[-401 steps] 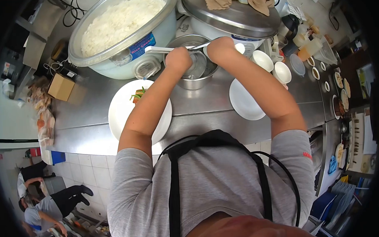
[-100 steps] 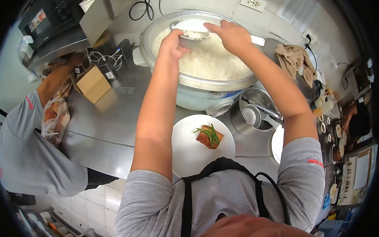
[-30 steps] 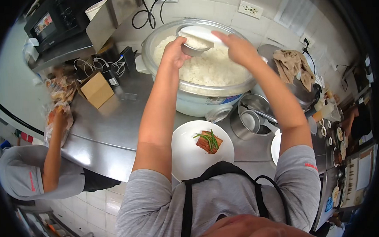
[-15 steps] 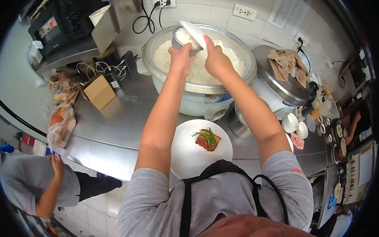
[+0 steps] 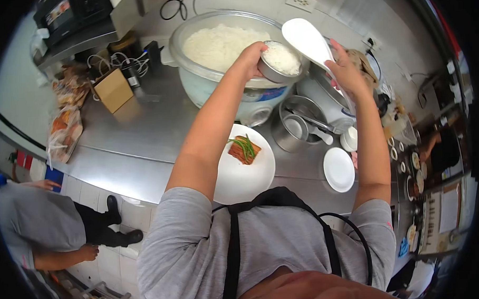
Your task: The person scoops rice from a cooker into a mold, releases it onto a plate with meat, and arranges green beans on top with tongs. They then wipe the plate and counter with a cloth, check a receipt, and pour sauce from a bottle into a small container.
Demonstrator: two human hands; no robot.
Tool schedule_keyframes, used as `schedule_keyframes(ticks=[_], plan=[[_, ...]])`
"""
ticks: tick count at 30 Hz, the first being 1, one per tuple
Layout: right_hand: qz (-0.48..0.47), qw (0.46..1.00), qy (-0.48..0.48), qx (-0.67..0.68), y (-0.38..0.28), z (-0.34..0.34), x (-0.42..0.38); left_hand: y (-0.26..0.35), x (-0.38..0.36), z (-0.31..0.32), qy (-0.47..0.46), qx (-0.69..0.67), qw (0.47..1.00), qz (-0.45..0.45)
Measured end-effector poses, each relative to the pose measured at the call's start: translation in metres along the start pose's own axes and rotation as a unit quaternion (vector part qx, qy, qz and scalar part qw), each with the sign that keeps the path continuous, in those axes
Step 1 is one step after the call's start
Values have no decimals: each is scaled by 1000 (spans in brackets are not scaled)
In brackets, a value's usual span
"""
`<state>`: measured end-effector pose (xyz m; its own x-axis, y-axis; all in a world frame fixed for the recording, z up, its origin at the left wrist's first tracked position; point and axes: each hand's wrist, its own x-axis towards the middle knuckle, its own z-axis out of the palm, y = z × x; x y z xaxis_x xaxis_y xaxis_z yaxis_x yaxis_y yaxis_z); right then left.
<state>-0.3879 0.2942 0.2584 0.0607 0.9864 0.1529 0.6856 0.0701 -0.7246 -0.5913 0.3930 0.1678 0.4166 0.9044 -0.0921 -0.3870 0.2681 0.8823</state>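
My left hand (image 5: 253, 60) grips a round metal mould (image 5: 271, 73) by its side, and white rice (image 5: 281, 58) fills it. It is held over the right rim of a big rice cooker (image 5: 195, 90), which is full of cooked rice (image 5: 220, 47). In my right hand (image 5: 347, 74) is a white rice paddle (image 5: 305, 39), its broad blade up beside the mould. A white plate (image 5: 240, 182) below my arms bears a browned fillet (image 5: 243, 155) topped with green beans (image 5: 244, 145).
A steel pot (image 5: 289, 140) with utensils stands right of the cooker, near a small white plate (image 5: 339, 170). On the left lie a cardboard box (image 5: 113, 91) and bagged food (image 5: 66, 133). A co-worker (image 5: 47, 219) stands at lower left; another person's arm (image 5: 429, 145) shows far right.
Both hands have moved right, from over the cooker's rice to its right rim. The paddle has come away from the mould's top. The co-worker at left has shifted.
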Motion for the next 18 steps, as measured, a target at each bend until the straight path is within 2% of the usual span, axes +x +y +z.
schedule_keyframes(ticks=[2, 5, 6, 7, 11, 12, 15, 16, 18], plan=[[4, 996, -18, 83, 11, 2, -5, -3, 3, 8, 31, 30, 999, -5], [-17, 997, -61, -54, 31, 13, 3, -5, 4, 11, 17, 55, 998, 11], [-12, 994, -70, -86, 32, 18, 1, -7, 3, 14, 46, 61, 997, 17], [10, 993, -69, -97, 18, 25, -10, -7, -1, 17, 58, 79, 995, 24], [2, 979, -113, -173, 10, 30, -10, -8, -4, 17, 79, 129, 987, 43], [-4, 982, -111, -152, 11, 30, -11, -8, -5, 16, 73, 130, 988, 38], [65, 983, -153, -82, 6, 13, 0, -10, -4, 15, 75, 124, 988, 49], [66, 989, -128, -22, 7, 7, 3, -10, -4, 15, 77, 122, 988, 55], [73, 986, -126, -86, 6, 9, 1, -10, -2, 15, 79, 110, 989, 63]])
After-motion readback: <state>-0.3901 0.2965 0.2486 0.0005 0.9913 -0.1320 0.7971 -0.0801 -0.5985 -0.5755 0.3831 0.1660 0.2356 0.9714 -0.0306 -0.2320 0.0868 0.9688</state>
